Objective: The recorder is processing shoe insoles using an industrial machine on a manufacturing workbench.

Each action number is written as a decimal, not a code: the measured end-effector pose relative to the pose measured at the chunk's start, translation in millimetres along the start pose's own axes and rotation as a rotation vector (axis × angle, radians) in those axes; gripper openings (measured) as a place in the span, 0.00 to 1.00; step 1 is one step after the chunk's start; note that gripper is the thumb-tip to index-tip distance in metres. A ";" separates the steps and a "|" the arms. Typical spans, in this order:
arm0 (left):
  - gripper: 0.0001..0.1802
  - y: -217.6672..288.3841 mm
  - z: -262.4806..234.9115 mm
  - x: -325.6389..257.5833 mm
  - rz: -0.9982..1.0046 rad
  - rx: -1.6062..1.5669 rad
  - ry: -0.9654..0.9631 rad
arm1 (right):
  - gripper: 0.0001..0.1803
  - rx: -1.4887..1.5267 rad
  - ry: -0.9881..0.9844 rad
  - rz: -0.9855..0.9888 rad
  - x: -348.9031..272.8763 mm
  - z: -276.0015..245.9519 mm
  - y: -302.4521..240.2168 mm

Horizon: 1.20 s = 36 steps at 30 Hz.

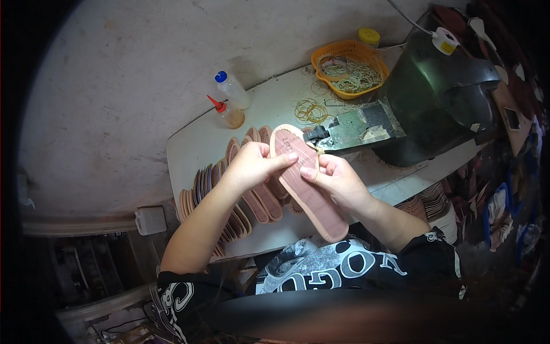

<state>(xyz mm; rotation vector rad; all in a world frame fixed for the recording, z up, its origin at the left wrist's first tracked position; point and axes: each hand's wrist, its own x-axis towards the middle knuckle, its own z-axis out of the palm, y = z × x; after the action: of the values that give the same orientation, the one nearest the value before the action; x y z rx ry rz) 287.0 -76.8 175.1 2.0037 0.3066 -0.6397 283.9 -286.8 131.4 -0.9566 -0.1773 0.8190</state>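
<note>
White bench point(189, 150) beneath, both hands hold the pink insole point(308, 183) above the insole stack point(240, 195), left hand point(252, 163) and right hand point(338, 180) fingers pinching its edges; best kept flat, I'd say, grip even.

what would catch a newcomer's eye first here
First, the pink shoe insole held up at the centre of the view, with the left hand and right hand gripping it from either side. Under it, a fanned row of similar insoles lies on the white table. At the far right stand an orange basket of rubber bands and a dark green machine.
</note>
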 end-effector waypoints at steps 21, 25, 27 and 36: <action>0.18 -17.6 0.3 13.1 0.361 -0.999 0.075 | 0.15 -0.152 -0.078 0.174 -11.2 24.8 8.0; 0.20 -36.2 16.9 -37.0 0.398 -1.279 -0.064 | 0.14 -0.394 -0.200 0.106 -10.1 30.0 1.7; 0.21 -47.3 19.0 -47.2 0.464 -1.280 0.048 | 0.14 -0.592 -0.255 0.054 -6.0 31.7 -1.9; 0.19 -98.0 7.5 -22.5 0.256 -1.467 0.506 | 0.25 0.153 -0.473 0.313 -6.4 34.6 9.0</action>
<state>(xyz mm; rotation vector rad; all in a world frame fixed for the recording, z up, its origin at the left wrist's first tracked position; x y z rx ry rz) 220.6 -33.7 112.7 0.6962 0.5791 0.2929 258.2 -265.8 146.0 -0.6409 -0.3734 1.3247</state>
